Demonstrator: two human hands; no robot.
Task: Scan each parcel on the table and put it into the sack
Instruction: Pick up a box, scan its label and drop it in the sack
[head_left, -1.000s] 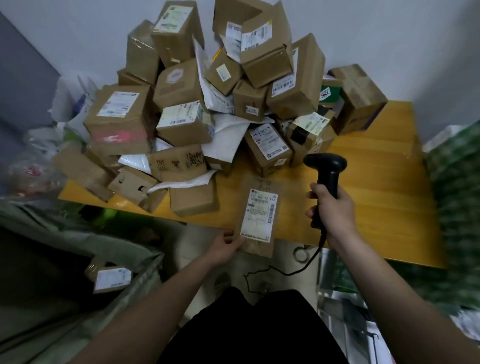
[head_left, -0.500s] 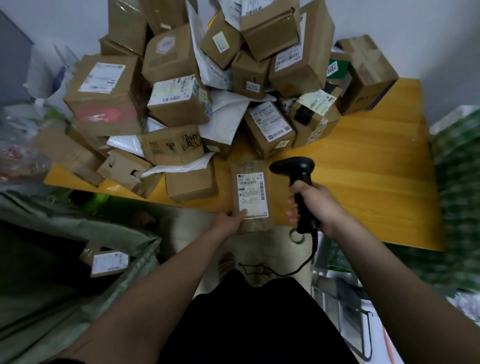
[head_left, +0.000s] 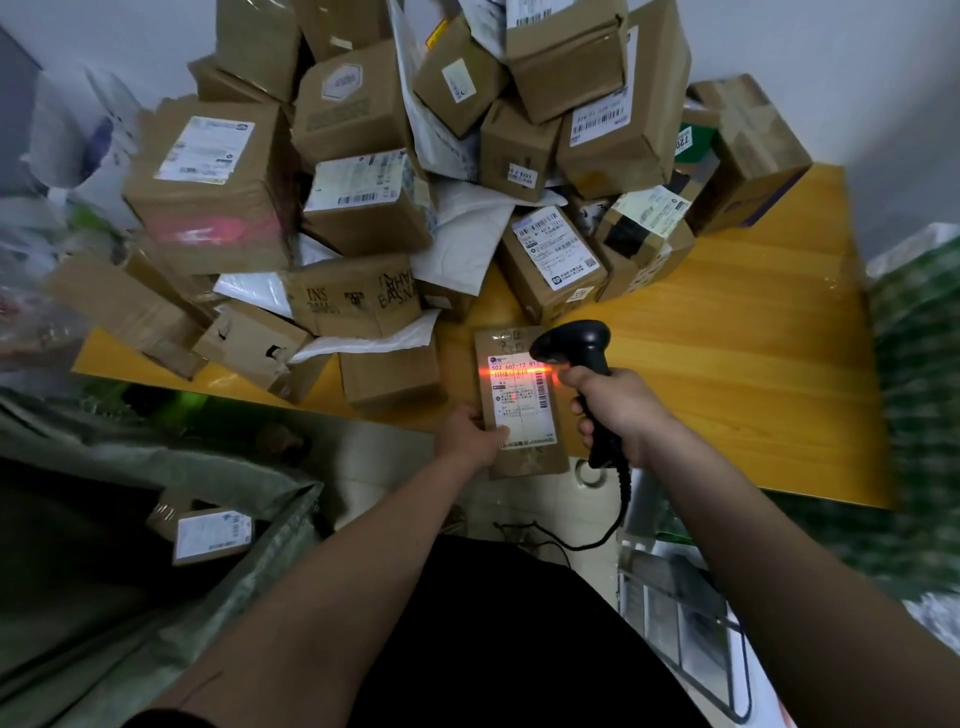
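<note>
— One parcel is under the beam now: a red scan line has lit across its label, which was dark half a second ago. So I judge the scan is happening, and the drop into the sack comes next.

— Where is everything?

— I see the flat brown parcel at centre frame, overhanging the near edge of the yellow table. My left hand grips its lower left edge, thumb on top. My right hand is clenched round the handle of the black scanner, which has swung in just above the label. The sack gapes at lower left with one labelled box inside.

— Any writing?

— The label starts "502 602-12 81". In the pile above, one box reads "INS", another label "720". The rest is too small.
</note>
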